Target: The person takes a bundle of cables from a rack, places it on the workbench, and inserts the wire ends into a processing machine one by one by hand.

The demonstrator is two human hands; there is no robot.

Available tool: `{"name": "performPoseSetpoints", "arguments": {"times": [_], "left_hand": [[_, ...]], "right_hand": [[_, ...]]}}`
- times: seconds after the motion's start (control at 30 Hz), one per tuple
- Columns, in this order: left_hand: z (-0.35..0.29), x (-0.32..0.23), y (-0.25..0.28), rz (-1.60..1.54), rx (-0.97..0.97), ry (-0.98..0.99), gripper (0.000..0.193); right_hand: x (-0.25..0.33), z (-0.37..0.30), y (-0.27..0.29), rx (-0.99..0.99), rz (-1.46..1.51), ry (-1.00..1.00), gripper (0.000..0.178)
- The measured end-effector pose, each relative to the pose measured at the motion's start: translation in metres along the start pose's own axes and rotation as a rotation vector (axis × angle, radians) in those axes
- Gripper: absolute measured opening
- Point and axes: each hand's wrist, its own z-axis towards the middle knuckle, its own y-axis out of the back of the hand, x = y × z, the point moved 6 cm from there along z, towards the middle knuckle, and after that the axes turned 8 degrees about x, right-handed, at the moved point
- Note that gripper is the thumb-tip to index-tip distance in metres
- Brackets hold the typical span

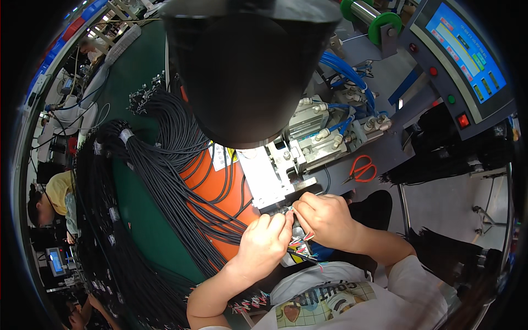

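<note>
My left hand [264,243] is closed, with thumb and fingertips pinched together at the small metal fixture of the machine [265,184]. Right beside it, my right hand [325,221] is closed in a pinch too, and the fingertips almost meet. Thin coloured wires [291,208] show between the two pinches. Below the hands, more stripped coloured wire ends [300,242] stick out of black cables. A long bundle of black cables [187,181] runs from the upper left down toward my left hand. My fingers hide most of the wires they grip.
Red-handled scissors [363,169] lie on the grey machine table, right of the fixture. A large black cover [236,71] hangs over the middle. A control screen [465,52] stands at upper right, near a green spool [379,25]. More black cables [99,220] drape at left; people sit beyond.
</note>
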Motion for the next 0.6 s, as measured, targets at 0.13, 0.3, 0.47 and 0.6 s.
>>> {"name": "performPoseSetpoints", "arguments": {"times": [0.13, 0.3, 0.47, 0.6], "left_hand": [[0.006, -0.003, 0.001, 0.057, 0.052, 0.000, 0.041], [0.003, -0.002, -0.002, 0.065, 0.006, -0.001, 0.039], [0.001, -0.003, -0.001, 0.076, -0.023, -0.005, 0.038], [0.003, 0.000, 0.000, 0.063, -0.018, 0.039, 0.040]], "right_hand": [[-0.010, 0.007, 0.001, 0.068, 0.028, -0.021, 0.010], [-0.015, 0.000, -0.002, -0.024, 0.247, -0.024, 0.014], [-0.010, 0.003, 0.003, -0.089, 0.189, 0.069, 0.013], [-0.011, 0.007, 0.004, 0.107, 0.049, -0.056, 0.007]]}}
